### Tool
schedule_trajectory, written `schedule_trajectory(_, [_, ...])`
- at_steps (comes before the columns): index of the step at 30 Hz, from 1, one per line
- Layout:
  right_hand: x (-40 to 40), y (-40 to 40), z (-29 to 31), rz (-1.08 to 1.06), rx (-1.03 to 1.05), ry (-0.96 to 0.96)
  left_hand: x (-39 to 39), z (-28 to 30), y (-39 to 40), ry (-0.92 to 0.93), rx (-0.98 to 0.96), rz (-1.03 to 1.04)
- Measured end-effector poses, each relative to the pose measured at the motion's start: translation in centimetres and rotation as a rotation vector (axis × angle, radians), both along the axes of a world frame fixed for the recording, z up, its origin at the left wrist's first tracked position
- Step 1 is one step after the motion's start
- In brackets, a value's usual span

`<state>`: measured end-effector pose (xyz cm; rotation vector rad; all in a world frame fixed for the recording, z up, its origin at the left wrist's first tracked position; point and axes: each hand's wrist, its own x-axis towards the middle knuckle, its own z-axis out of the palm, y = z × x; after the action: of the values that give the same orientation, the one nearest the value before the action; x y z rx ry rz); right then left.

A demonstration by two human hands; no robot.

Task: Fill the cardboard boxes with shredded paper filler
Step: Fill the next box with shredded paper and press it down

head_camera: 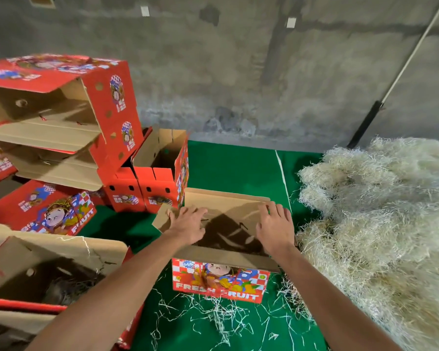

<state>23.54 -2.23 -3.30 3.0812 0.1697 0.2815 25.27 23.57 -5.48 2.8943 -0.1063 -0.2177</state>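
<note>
An open red printed cardboard box (219, 281) lettered "FRESH FRUIT" stands upright at lower centre of the frame on a green floor mat (228, 165), its mouth facing up and its long axis running left to right across the picture. The brown inner flaps are spread outward. The left hand (188, 225) lies with fingers extended, pressing the left flap and far inner wall; it grasps nothing. The right hand (275, 228) likewise lies flat with straight fingers on the right side of the far flap, holding nothing. The interior is in shadow; whether any filler lies inside cannot be told. A large heap of pale shredded paper filler (380, 219) occupies the right of the frame, touching the box's right side. Loose strands (221, 323) are scattered on the mat in front of the box. At upper left, a stack of red boxes lying on their sides (86, 117) rises against the grey concrete wall (238, 72); two smaller upright open boxes (150, 188) stand just behind the task box. Another open box (48, 269) sits at lower left, with dark contents.
</note>
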Motion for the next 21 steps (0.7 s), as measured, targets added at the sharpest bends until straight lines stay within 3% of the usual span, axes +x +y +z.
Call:
schedule_trajectory(2, [-0.3,-0.2,-0.2,-0.133,0.044,0.022,0.3,-0.1,0.8,0.031,0.023,-0.009])
schedule_trajectory(7, [0.1,-1.1,0.1,-0.423,0.437,0.210,0.7,-0.1,2.2,-0.017,0.114,-0.087])
schedule_trajectory(12, [1.1,0.0,0.5,-0.394,0.522,0.178,1.4,0.1,2.7,-0.166,0.026,-0.108])
schedule_trajectory(21, [2.9,7.3,-1.8,-0.315,0.684,0.117,2.8,0.6,2.7,-0.264,-0.030,-0.143])
